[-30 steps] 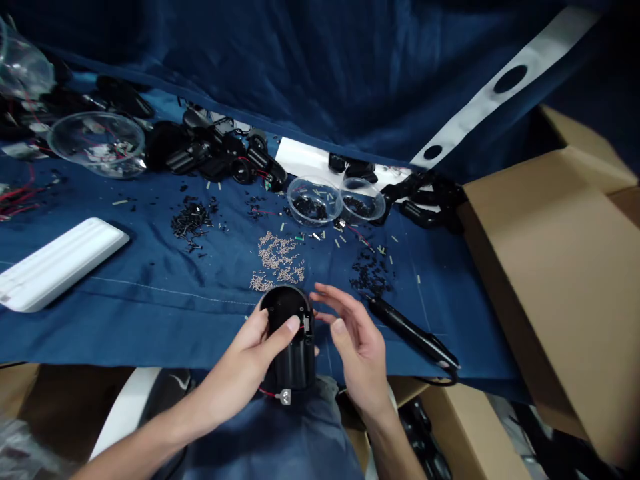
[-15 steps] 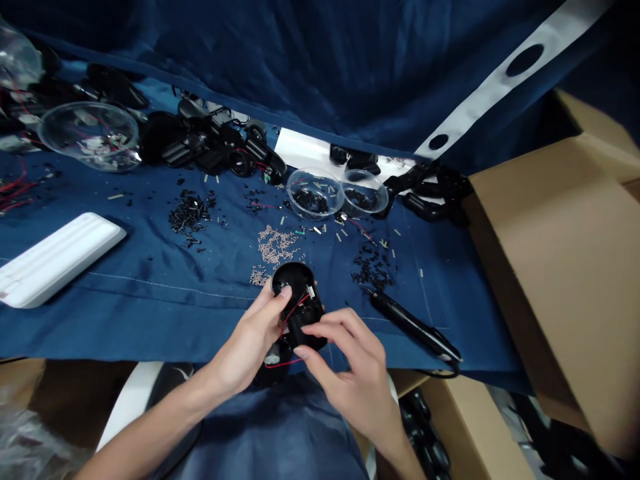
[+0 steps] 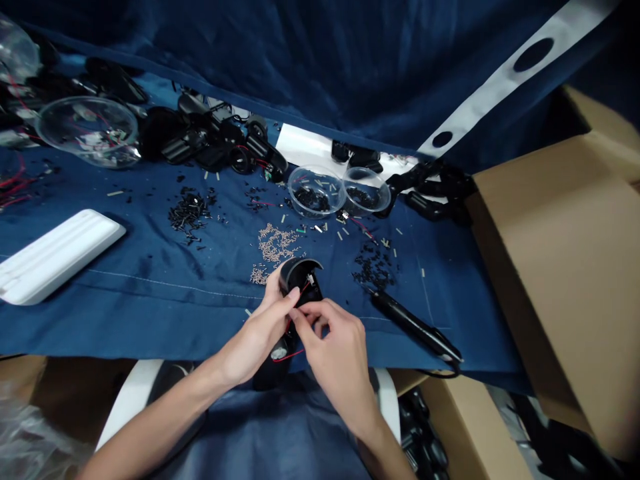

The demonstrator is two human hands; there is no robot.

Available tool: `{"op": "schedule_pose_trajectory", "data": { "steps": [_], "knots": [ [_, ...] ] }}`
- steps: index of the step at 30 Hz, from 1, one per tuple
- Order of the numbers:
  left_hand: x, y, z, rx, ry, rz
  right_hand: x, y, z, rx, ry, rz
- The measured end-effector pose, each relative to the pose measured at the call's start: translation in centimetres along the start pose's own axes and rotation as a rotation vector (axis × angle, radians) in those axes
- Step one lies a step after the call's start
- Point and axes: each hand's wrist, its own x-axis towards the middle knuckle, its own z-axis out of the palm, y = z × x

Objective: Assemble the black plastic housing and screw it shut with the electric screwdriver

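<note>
My left hand [image 3: 270, 319] is wrapped round a black plastic housing [image 3: 301, 267], its thumb lying over the open inside. A thin red wire [image 3: 305, 288] runs in the housing from a small white connector [image 3: 311, 279]. Below the left fingers hangs a silver motor [image 3: 279, 351] with another red wire beside it. My right hand [image 3: 333, 343] has thumb and forefinger pinched together at the housing, right by the left thumb. What lies between those fingertips is hidden.
Ahead lie piles of copper-coloured screws [image 3: 275, 243], black screws [image 3: 190, 211] and small black parts [image 3: 373, 265]. Clear plastic cups [image 3: 316, 193] stand behind. A black electric screwdriver [image 3: 417, 327] lies to the right, near a cardboard box [image 3: 555, 267]. A white case [image 3: 60, 257] is at left.
The housing has tilted, so its rounded end now stands more edge-on. My right hand has moved up and left, its fingers closing from apart into a pinch near the left thumb.
</note>
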Motion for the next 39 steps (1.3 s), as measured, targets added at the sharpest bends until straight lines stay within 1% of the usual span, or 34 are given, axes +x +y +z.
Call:
{"op": "schedule_pose_trajectory", "data": {
  "steps": [2,4,8,11,13,15,17,20,23,26,31,33,36,39],
  "knots": [
    [0.1,-0.1,-0.6,0.066,-0.027,0.014,0.3,0.0,-0.1,0.057,-0.038,0.042],
    [0.1,0.1,-1.4,0.189,-0.078,0.028,0.6,0.2,-0.5,0.115,-0.083,0.065],
    [0.0,0.7,-2.5,0.55,-0.185,0.123,0.9,1.1,-1.3,0.226,-0.183,0.086],
    [0.1,0.8,-3.0,0.801,-0.176,0.175,0.9,1.6,-2.0,0.217,-0.231,0.057],
    [0.2,0.7,-3.2,0.864,-0.144,0.19,0.9,1.9,-2.4,0.171,-0.22,0.029],
    [0.4,0.7,-3.3,0.854,-0.125,0.198,1.0,2.1,-2.7,0.184,-0.19,0.022],
    [0.5,0.8,-3.4,0.805,-0.117,0.185,1.1,2.4,-2.8,0.258,-0.153,0.021],
    [0.5,1.1,-3.3,0.697,-0.1,0.137,1.2,2.7,-2.7,0.344,-0.095,-0.009],
    [0.6,1.3,-3.4,0.594,-0.087,0.089,1.2,2.8,-2.5,0.355,-0.035,-0.062],
    [0.7,1.4,-3.4,0.534,-0.078,0.063,1.3,2.8,-2.3,0.328,0.005,-0.19],
    [0.7,1.4,-3.3,0.506,-0.091,0.043,2.2,3.1,-2.0,0.278,0.019,-0.533],
    [0.7,1.3,-3.2,0.5,-0.089,0.04,2.5,3.3,-2.0,0.246,0.002,-0.596],
    [0.7,1.2,-3.3,0.489,-0.079,0.035,2.7,3.6,-2.1,0.208,-0.041,-0.629],
    [0.7,1.2,-3.4,0.491,-0.075,0.041,2.7,3.8,-2.2,0.174,-0.045,-0.691]
  ]
}}
